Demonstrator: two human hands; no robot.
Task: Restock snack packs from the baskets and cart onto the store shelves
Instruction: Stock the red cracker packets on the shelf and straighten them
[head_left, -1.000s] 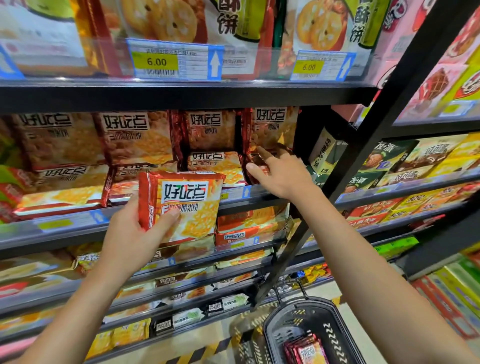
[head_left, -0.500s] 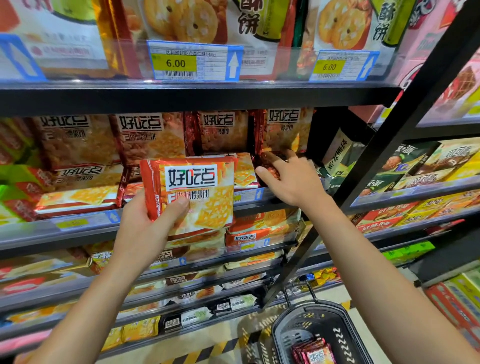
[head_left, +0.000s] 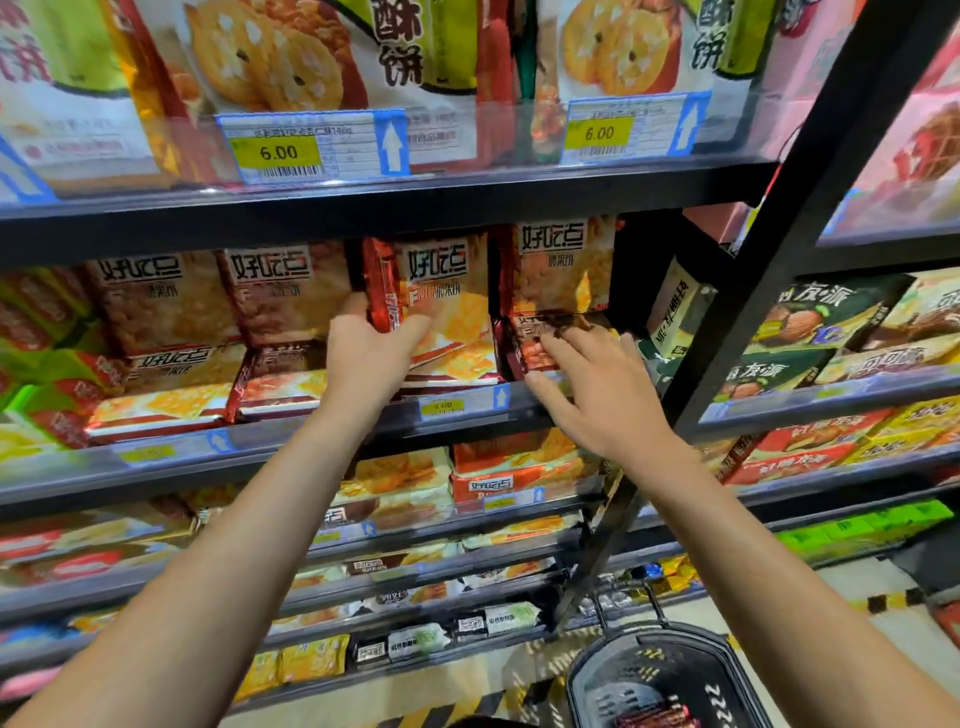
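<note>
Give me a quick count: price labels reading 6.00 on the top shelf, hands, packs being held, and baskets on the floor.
Price labels reading 6.00: 2
Hands: 2, the left hand and the right hand
Held cracker pack: 1, in the left hand
Basket: 1
Total: 6

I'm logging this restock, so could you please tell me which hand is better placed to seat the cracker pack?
Left: the left hand already grips the cracker pack at the shelf; the right hand only touches neighbouring packs.
</note>
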